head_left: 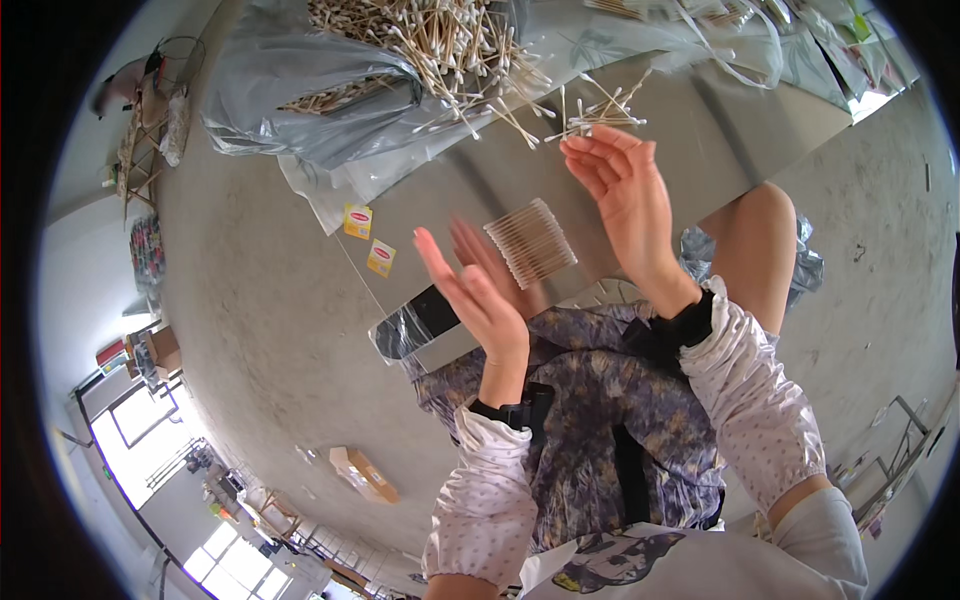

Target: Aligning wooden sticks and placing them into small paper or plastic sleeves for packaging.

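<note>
A neat flat row of cotton swabs lies on the grey table between my two hands. My left hand is held up just left of that row, fingers stretched out and apart from the thumb, with nothing in it; a faint smear of motion shows beside it. Up and to the right, my right hand has its fingers extended and slightly bent, and I see nothing held in it. Its fingertips come close to a few loose cotton swabs. Beyond them a big heap of cotton swabs spills from a grey plastic bag.
Two small yellow cards lie at the table's left edge. A dark strip with clear wrapping sits at the near left corner. Clear plastic bags lie at the far right. An open cardboard box stands on the floor.
</note>
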Tool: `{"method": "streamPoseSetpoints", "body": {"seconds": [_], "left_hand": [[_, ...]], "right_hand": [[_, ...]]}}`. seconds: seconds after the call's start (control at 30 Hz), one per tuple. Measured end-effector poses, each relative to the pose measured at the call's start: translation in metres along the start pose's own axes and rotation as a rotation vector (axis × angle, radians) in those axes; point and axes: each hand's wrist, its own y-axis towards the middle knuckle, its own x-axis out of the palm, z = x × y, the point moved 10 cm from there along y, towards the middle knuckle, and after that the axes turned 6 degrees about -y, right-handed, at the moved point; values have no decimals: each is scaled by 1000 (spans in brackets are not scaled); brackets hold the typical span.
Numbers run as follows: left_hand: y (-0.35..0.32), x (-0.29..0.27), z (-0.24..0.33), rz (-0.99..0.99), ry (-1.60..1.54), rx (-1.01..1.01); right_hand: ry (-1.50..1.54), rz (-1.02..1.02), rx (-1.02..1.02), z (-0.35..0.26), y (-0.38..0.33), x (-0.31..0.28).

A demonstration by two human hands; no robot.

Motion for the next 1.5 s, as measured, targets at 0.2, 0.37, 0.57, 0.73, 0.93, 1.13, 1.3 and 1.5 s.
{"method": "streamPoseSetpoints", "body": {"seconds": [0.2,0.37,0.57,0.73,0.93,1.13,1.3,1.5], "left_hand": [[-31,63,9,-535,684,308],[-33,71,4,-552,784,353],[-32,71,1,-540,772,358],[-30,68,-1,-505,796,366],[-31,68,2,-461,759,383],[-31,68,3,-456,750,376],[-31,68,2,-457,769,383],[-30,68,0,-463,778,383]], "right_hand": [[-97,-51,-8,-24,9,-12],[-387,-212,90,-15,-4,7],[-866,-363,-187,-16,-14,12],[-1162,-499,-425,-12,-28,32],[-1264,-529,-553,-14,-32,39],[-1263,-492,-521,-13,-30,35],[-1267,-501,-555,-13,-32,38],[-1287,-552,-587,-14,-34,42]]}}
